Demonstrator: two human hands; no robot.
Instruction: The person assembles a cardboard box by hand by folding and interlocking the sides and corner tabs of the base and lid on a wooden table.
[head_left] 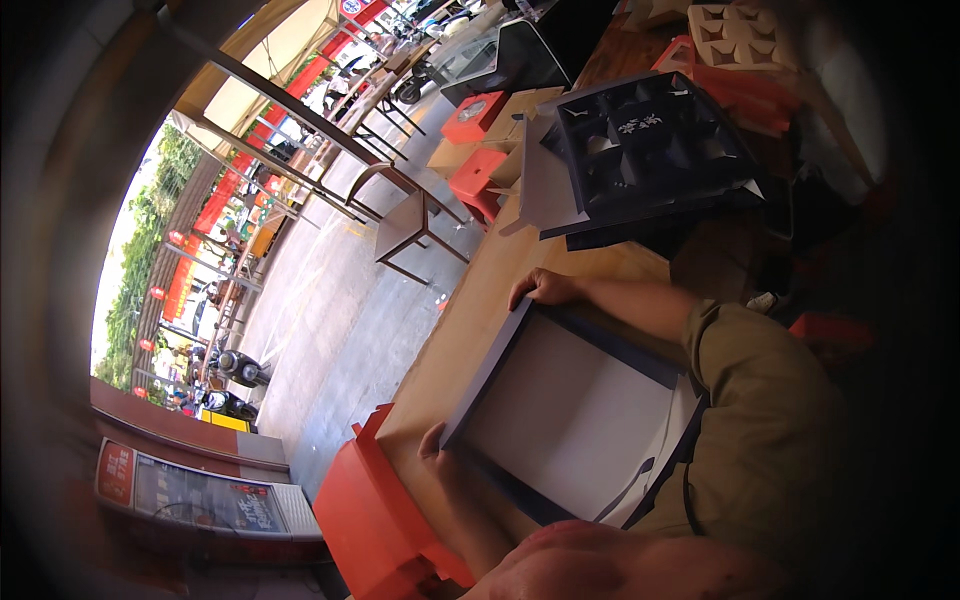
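A shallow dark-blue box [570,410] with a pale inside lies in front of me on a wooden table, its open side up. My right hand [548,288] is closed at its far corner, fingers curled by the rim. At the left corner my left hand [434,448] grips the rim, its fingers partly hidden by the wall. A thin dark ribbon-like strip [630,485] lies inside the box near my body. Beyond my right hand stands a stack of dark compartment trays [655,145], apart from both hands.
The wooden table [480,320] runs away from me. Red plastic stools [375,510] stand beside its left edge, and cardboard boxes [515,120] are near its far end. A wooden chair [405,225] stands on the pavement. A pale compartment tray [735,38] lies at the upper right.
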